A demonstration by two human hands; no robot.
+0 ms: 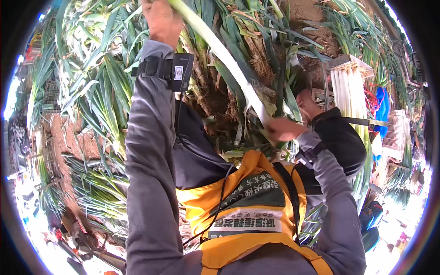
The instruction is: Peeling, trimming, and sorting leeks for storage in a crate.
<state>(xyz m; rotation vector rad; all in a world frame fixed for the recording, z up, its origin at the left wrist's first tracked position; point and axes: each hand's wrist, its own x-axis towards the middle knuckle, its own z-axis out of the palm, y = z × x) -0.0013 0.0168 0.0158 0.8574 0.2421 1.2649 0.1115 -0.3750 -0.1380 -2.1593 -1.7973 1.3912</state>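
Note:
A long green onion (224,52), with a thick white stalk, runs slantwise between my two hands. At its lower right end my right hand (286,129) is closed around the stalk. My left hand (161,23) is at its upper end by the top edge of the view, where the fingers are partly cut off. The stalk comes out beside that hand, which appears closed on it. Beneath the stalk lie more green onions (261,64) with brown, soil-covered roots and loose husks.
Heaps of green onions (107,87) lie on the left. To the right, a bundle of trimmed white stalks (350,91) rests in a metal frame, near a blue bag (382,112) and a plastic crate (396,135). My black trouser legs (341,142) and yellow apron (256,201) are close below.

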